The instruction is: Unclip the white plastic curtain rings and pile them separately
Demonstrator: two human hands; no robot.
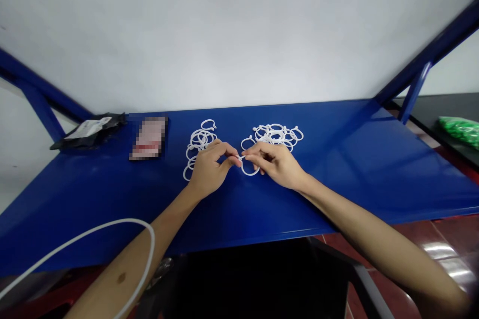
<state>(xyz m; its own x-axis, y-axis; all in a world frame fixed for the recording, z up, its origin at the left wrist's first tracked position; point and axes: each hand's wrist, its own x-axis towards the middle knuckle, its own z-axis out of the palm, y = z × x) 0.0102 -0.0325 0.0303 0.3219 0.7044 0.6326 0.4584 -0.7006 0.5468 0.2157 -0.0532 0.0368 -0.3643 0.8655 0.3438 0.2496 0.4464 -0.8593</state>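
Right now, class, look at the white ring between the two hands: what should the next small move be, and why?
Probably a gentle press of the pinched parts toward each other: the left hand and right hand both pinch the white ring, their fingertips close together. Whether the ring is fastened there, I cannot tell.

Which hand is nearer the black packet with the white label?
Left: the left hand is to the right of the black packet; the right hand is farther right.
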